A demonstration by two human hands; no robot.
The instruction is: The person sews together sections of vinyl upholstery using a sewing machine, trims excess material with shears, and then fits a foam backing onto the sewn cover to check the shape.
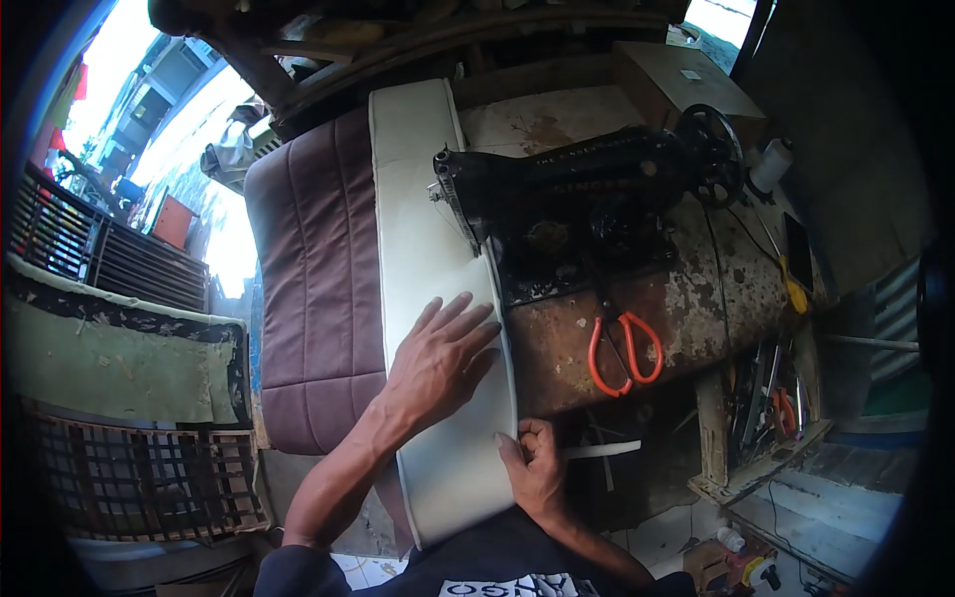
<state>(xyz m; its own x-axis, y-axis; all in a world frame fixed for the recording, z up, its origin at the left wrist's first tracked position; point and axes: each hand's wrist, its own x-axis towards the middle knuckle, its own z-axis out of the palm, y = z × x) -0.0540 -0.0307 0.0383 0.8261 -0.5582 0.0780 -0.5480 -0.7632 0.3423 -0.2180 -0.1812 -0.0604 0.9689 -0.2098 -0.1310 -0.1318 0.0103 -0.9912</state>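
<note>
A long cream vinyl panel point(438, 249) runs under the needle end of a black sewing machine point(587, 194) and down to my lap. Along its left side lies a maroon quilted cover point(318, 239); whether the two are joined, I cannot tell. My left hand point(438, 353) rests flat on the cream panel just below the needle, fingers outstretched. Closer to me, my right hand point(537, 468) pinches the panel's right edge, where a narrow raised border runs. A thin white strip point(607, 451) sticks out to the right from behind that hand.
Orange-handled scissors point(625, 353) lie on the worn table point(686, 308), right of the panel. Farther right are a yellow-handled screwdriver point(793, 286), a phone-like dark slab point(798, 244) and a white thread spool point(772, 164). A box point(686, 85) stands behind the machine.
</note>
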